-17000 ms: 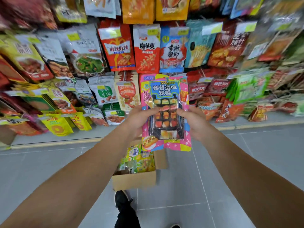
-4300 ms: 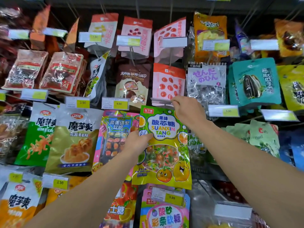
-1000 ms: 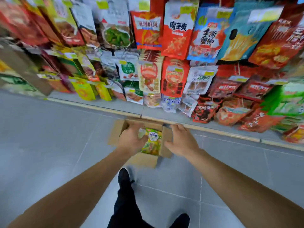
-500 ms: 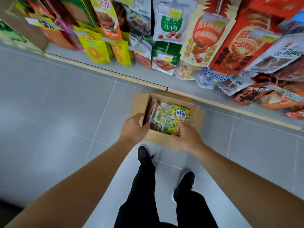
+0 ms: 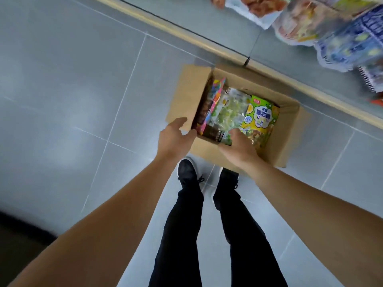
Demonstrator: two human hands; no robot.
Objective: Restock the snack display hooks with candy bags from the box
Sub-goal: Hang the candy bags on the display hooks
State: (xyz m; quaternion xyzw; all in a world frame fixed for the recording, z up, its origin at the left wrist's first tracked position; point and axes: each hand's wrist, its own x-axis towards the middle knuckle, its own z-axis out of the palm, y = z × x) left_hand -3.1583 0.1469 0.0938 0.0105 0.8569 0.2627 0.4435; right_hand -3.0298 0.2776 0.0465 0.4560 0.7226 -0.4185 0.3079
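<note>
An open cardboard box (image 5: 288, 129) stands on the grey floor in front of my feet. A green and yellow candy bag (image 5: 260, 119) lies on top inside it, with a clear green bag (image 5: 226, 112) beside it and a pink-edged bag (image 5: 215, 94) upright along the left wall. My left hand (image 5: 176, 139) hovers at the box's near left corner, fingers apart, holding nothing. My right hand (image 5: 240, 148) reaches over the near wall, its fingers resting on the lower edge of the bags; whether they grip one is not clear.
The shelf base with a yellow strip (image 5: 207, 44) runs diagonally just behind the box. Hanging snack bags (image 5: 335, 32) show blurred at the top right. My two black shoes (image 5: 188, 172) stand right against the box's near side. Grey tiles extend to the left.
The view has tilted further down and closer to the box. My right hand has moved forward into the box onto the bags, and my left hand stays at the box's near left corner.
</note>
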